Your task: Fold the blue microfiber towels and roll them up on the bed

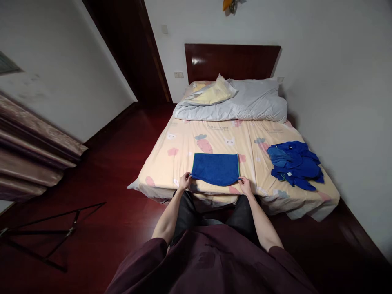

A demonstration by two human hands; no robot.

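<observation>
A blue towel (pixel 215 168) lies spread flat on the bed (pixel 183 151) near its foot edge. My left hand (pixel 185 181) pinches the towel's near left corner. My right hand (pixel 245 185) pinches its near right corner. Both hands are closed on the cloth at the bed's edge. A heap of several crumpled blue cloths (pixel 294 164) lies on the right side of the bed, about an arm's length from my right hand.
A grey duvet (pixel 254 104) and a yellow pillow (pixel 211 94) are bunched at the dark wooden headboard (pixel 232 61). The sheet is pale yellow with carrot prints. A black folding stand (pixel 45 234) lies on the dark red floor at left. White wall runs along the right.
</observation>
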